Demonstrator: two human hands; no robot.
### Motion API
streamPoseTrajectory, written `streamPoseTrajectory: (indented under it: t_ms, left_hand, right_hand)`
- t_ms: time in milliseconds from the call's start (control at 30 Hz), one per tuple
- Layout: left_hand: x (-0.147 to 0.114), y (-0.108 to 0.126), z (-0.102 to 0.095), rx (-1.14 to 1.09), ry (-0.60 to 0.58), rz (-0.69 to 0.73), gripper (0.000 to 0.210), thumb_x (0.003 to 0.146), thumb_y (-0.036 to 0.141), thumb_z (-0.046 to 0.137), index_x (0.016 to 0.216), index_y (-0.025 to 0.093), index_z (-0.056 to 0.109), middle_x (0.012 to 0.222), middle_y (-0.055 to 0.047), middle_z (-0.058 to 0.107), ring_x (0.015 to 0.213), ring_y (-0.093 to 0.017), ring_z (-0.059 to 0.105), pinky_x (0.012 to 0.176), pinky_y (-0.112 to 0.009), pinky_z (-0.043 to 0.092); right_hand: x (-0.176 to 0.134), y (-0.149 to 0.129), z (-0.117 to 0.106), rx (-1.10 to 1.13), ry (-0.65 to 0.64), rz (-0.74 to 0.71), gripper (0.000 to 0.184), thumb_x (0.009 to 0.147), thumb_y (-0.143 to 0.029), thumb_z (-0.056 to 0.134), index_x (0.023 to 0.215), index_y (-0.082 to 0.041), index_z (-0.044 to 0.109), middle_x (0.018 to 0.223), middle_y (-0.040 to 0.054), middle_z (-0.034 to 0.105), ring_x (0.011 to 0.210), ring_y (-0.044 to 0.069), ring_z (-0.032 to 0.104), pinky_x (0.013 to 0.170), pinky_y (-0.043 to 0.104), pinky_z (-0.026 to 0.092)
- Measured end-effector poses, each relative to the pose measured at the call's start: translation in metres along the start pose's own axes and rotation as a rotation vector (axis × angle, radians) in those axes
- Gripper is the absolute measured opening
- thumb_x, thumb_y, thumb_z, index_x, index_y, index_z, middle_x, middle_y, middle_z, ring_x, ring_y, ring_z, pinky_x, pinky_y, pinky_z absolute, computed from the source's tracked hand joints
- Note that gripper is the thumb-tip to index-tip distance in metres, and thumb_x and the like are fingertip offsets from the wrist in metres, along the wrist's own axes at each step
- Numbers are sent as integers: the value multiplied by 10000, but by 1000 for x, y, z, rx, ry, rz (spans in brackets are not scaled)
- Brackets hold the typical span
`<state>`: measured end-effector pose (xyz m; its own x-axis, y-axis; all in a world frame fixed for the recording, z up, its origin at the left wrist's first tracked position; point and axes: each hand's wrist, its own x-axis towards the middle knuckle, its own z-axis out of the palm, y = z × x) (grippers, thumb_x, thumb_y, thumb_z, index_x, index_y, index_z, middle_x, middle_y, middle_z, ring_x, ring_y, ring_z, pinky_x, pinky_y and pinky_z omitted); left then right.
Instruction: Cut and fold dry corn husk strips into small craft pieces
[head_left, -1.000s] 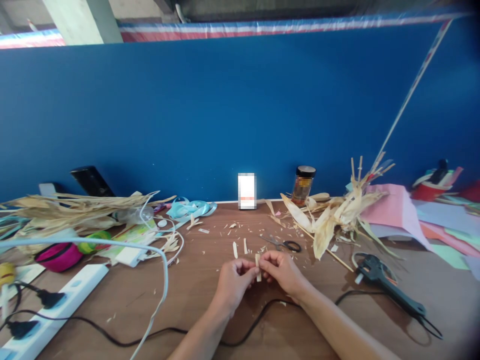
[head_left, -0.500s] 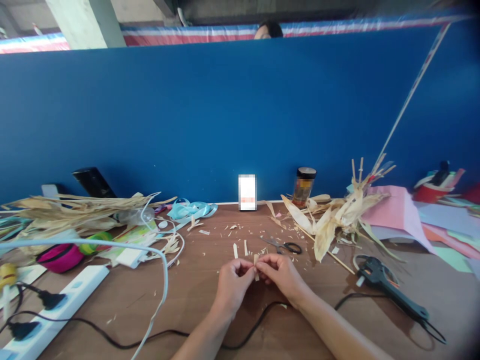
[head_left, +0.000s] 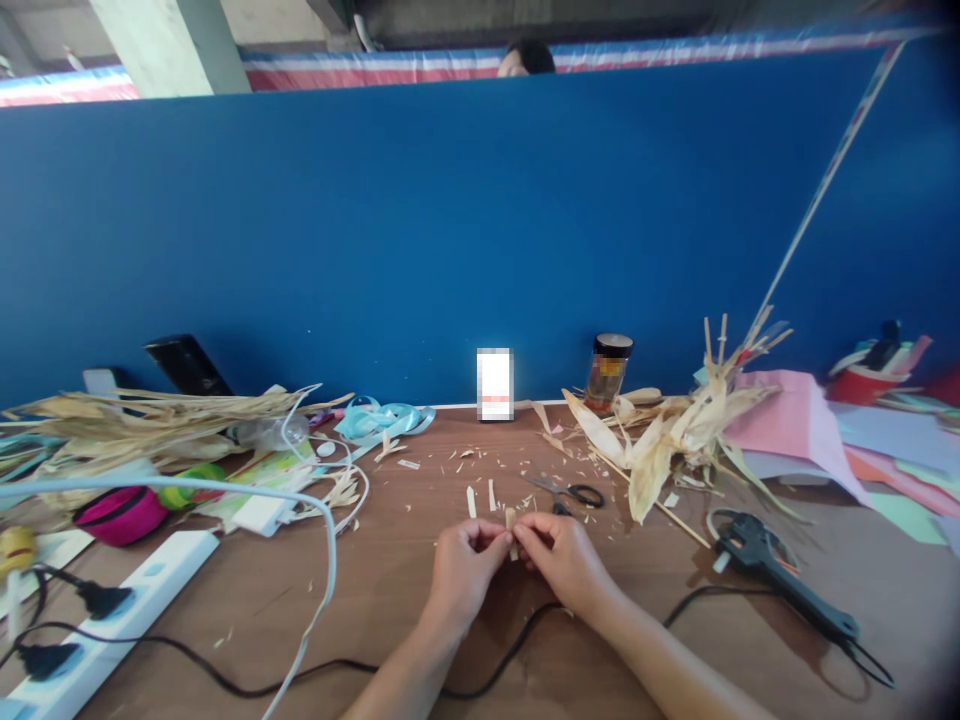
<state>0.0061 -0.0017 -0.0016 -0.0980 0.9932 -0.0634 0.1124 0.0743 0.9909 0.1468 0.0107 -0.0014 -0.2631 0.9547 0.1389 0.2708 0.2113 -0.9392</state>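
My left hand (head_left: 466,568) and my right hand (head_left: 564,562) meet low over the middle of the table. Both are closed, thumbs and fingertips pinching a small pale strip of corn husk (head_left: 511,519) held roughly upright between them. Its lower end shows under the fingertips. Just beyond lie two short cut husk pieces (head_left: 471,502) and a scatter of tiny scraps. Scissors (head_left: 584,496) with black handles rest behind my right hand.
A glue gun (head_left: 787,580) lies at right, its black cord (head_left: 330,664) crossing in front of me. Dried husks (head_left: 667,455), coloured paper (head_left: 780,425) and a jar (head_left: 607,375) stand right; a power strip (head_left: 139,610), husk pile (head_left: 150,415) and blue ribbon (head_left: 382,418) left. A blue partition (head_left: 450,230) rises behind.
My hands stay nearly in place, the right shifting very slightly, and the husk strip's top has turned a little. The person's head beyond the partition has moved slightly left.
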Motion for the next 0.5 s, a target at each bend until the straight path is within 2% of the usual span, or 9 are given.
streamPoseTrajectory:
  t_ms: [167,500]
  left_hand:
    - [0,-1,0,-14,14,8,252,606,361,636,644,112,651,483,2,568,448,-89,452,447,-188,329]
    - [0,-1,1,-57,-24,-6,248,595,358,652,662,120,667,516,-16,614,459,-102,491,455,-193,346]
  right_hand:
    - [-1,3,4,8,14,23,277,793,-363,432,791,-182,641,603,8,598,544,141,532,503,212,394]
    - [0,1,2,-99,1,-47,252,780,-293,433,705,-166,636,571,3,585,536,132,503,512,201,374]
